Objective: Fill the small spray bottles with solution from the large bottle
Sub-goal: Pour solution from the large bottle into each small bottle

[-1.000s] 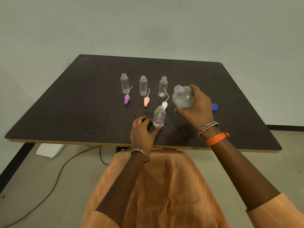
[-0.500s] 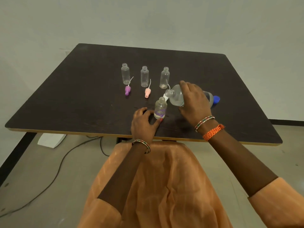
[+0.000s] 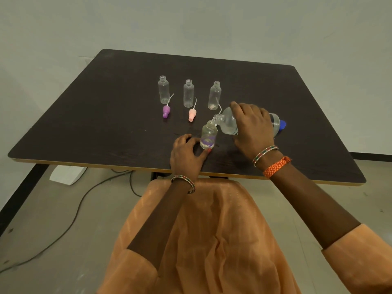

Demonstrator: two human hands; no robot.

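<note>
My right hand (image 3: 253, 126) grips the large clear bottle (image 3: 228, 124), tipped sideways with its open mouth just above the neck of a small bottle (image 3: 209, 134). That small bottle stands upright near the table's front, with a purple label and a little liquid. My left hand (image 3: 186, 153) holds it at the base between thumb and fingers. Three more small clear bottles stand uncapped in a row behind: left (image 3: 163, 90), middle (image 3: 188, 94), right (image 3: 214, 96).
A purple spray cap (image 3: 166, 111) and a pink spray cap (image 3: 192, 115) lie with their tubes in front of the row. A blue cap (image 3: 282, 124) lies behind my right hand. The dark table (image 3: 95, 115) has its front edge close to my lap.
The large bottle has gone from upright to tipped, its mouth lowered onto the small bottle's neck. My left hand has stayed at the small bottle's base.
</note>
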